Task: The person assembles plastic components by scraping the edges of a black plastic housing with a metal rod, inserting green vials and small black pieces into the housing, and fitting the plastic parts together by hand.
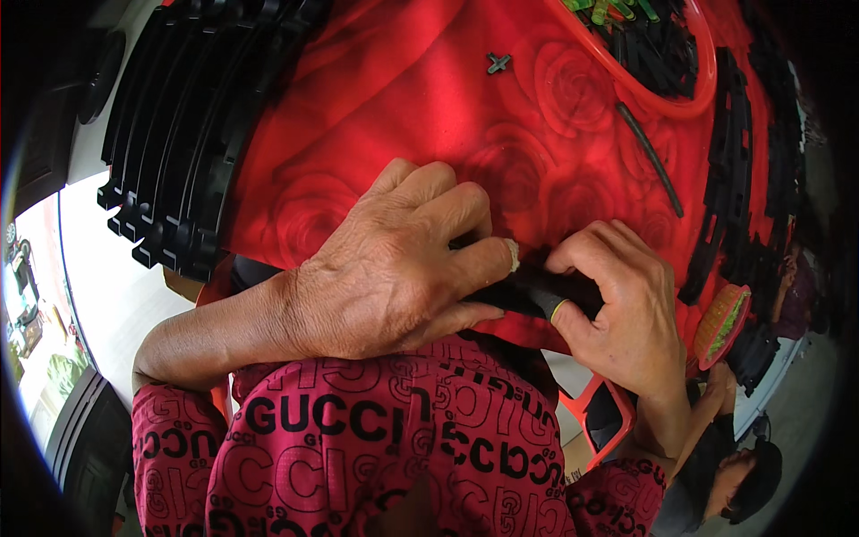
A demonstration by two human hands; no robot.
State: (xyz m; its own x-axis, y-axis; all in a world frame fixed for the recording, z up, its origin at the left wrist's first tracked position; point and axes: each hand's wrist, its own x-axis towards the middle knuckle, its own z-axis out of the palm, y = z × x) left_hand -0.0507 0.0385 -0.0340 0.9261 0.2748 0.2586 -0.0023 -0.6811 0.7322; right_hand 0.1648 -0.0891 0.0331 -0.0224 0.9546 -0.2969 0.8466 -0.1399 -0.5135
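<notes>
My left hand (394,259) is curled, its fingers and thumb closed round a black plastic part (514,294) at the table's near edge. A whitish wrap shows near the tip of one finger. From the other side, my right hand (622,304) pinches the same part between bent fingers and thumb. A dark cover with a yellow-green rim appears to sit on the right thumb. Most of the part is hidden by my hands, so its full shape cannot be made out.
Long black plastic strips (192,116) are stacked at left, with more black pieces (729,170) along the right. A red-rimmed basket (702,89) holds black and green bits. On the red rose-patterned cloth (385,89) lie a small cross-shaped piece (498,63) and a thin dark rod (649,159). Another person (734,474) is at lower right.
</notes>
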